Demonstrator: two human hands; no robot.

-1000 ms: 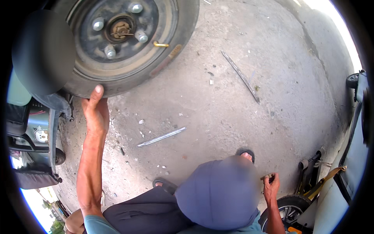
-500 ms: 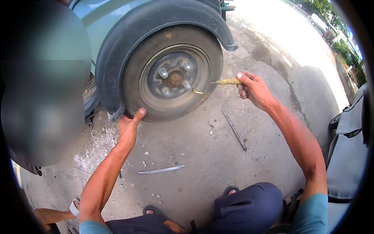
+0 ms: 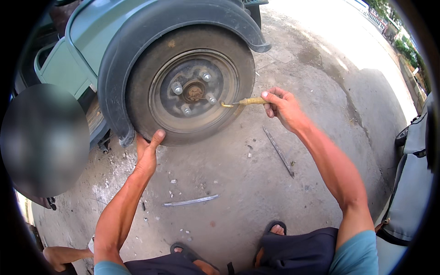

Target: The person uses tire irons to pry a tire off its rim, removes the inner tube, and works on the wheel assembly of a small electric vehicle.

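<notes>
In front of me a wheel with a dusty black tire (image 3: 190, 130) sits under a dark fender (image 3: 114, 59). Its steel rim (image 3: 158, 107) carries several studs with nuts around a rusty hub (image 3: 194, 92). My left hand (image 3: 147, 153) grips the tire's lower left edge, thumb on the sidewall, its other fingers largely hidden. My right hand (image 3: 282, 107) pinches a slim yellow-handled tool (image 3: 252, 101) with a thin metal shank. The shank's end meets or lies just beside the bent brass valve stem (image 3: 225, 105) at the rim's lower right; I cannot tell whether they touch.
Two metal bars lie on the concrete: one tire lever (image 3: 190, 200) near my feet, another (image 3: 279, 153) below my right forearm. Pebbles are scattered about. A grey-covered vehicle (image 3: 408, 192) stands at right. Another person's leg (image 3: 66, 255) shows at lower left.
The yellow-handled tool has come left with my right hand, its tip now at the valve stem. My left hand keeps its hold on the tire. The view has shifted slightly.
</notes>
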